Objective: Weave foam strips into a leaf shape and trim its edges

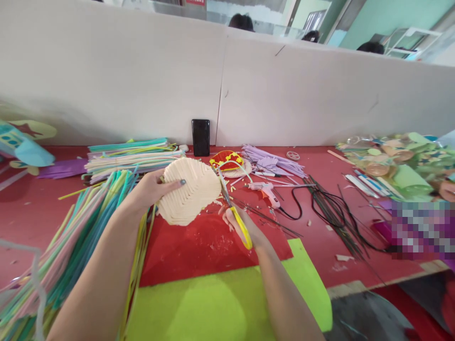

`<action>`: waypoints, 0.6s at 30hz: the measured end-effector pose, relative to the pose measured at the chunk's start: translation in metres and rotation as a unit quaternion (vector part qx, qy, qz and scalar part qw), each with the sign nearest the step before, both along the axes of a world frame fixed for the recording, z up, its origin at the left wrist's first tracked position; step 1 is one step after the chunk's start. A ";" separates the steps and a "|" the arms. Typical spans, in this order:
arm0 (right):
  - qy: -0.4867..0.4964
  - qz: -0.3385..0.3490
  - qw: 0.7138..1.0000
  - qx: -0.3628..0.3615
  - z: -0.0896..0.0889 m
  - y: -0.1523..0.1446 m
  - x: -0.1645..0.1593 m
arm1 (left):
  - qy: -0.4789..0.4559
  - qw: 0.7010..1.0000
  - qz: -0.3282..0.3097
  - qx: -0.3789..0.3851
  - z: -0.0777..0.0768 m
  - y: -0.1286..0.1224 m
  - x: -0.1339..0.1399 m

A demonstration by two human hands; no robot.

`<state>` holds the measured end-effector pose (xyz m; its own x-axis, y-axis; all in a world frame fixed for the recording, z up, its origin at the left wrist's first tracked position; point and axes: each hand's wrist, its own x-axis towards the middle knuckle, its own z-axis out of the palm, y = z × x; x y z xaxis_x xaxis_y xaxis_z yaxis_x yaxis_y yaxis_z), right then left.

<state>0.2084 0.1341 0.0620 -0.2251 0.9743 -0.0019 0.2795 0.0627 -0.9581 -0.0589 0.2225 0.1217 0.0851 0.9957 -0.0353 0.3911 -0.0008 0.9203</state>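
Observation:
My left hand (152, 189) grips a cream ribbed, leaf-shaped piece (188, 194) by its left side, thumb on top. The piece is held up above a red sheet (199, 251). Scissors with yellow handles (239, 222) are in my right hand (234, 215), their blades up against the right edge of the cream piece. Whether the blades are parted there is hard to make out. Just behind lies a red and yellow decorated piece (227, 161), with small cream offcuts scattered around.
Bundles of coloured pipe cleaners (95, 232) lie at the left, purple ones (273, 161) further back. A pink glue gun (266, 192) with a black cord rests to the right. A black phone (201, 137) leans against the white partition (149, 80). Dark wire stems (334, 222) lie rightward.

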 end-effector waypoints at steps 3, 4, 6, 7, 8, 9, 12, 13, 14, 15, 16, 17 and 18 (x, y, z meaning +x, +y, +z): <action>-0.010 -0.002 1.000 0.002 0.000 0.000 0.001 | -0.004 1.000 -0.004 0.000 0.000 0.000 0.000; -0.014 -0.002 1.000 0.002 -0.001 0.000 0.001 | -0.006 1.000 -0.004 0.000 0.000 0.000 0.000; -0.017 0.001 1.000 0.000 -0.001 0.000 0.002 | -0.008 1.000 -0.003 -0.002 -0.001 0.000 0.000; -0.018 0.001 1.000 -0.001 -0.002 0.000 0.002 | -0.008 1.000 -0.004 -0.003 -0.001 0.000 0.000; -0.018 0.001 1.000 -0.002 -0.003 0.000 0.002 | -0.009 1.000 -0.006 -0.005 -0.001 0.000 0.000; -0.018 -0.002 1.000 -0.003 -0.003 0.000 0.002 | -0.009 1.000 -0.008 -0.004 0.000 0.000 0.000; -0.022 -0.006 1.000 -0.009 -0.004 0.001 0.003 | -0.007 1.000 -0.012 -0.001 0.001 -0.001 0.000; -0.025 -0.005 1.000 -0.011 -0.003 0.001 0.003 | -0.006 1.000 -0.013 0.000 0.002 -0.001 0.000; -0.027 -0.004 1.000 -0.013 -0.003 0.001 0.003 | -0.006 1.000 -0.013 0.000 0.002 -0.001 0.001; -0.029 -0.004 0.999 -0.015 -0.003 0.002 0.004 | -0.006 1.000 -0.014 -0.001 0.003 -0.002 0.001; -0.031 -0.004 0.999 -0.015 -0.003 0.002 0.004 | -0.006 1.000 -0.015 -0.001 0.003 -0.002 0.001; -0.032 -0.005 0.999 -0.015 -0.003 0.002 0.004 | -0.005 1.000 -0.015 0.000 0.004 -0.002 0.001; -0.032 -0.006 0.999 -0.015 -0.003 0.002 0.003 | -0.003 1.000 -0.017 0.000 0.004 -0.002 0.001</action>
<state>0.2119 0.1357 0.0594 -0.2112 0.9764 -0.0446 0.3417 0.0310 -0.9393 -0.0583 0.2205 0.1256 0.1186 0.9924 -0.0338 0.3853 -0.0146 0.9227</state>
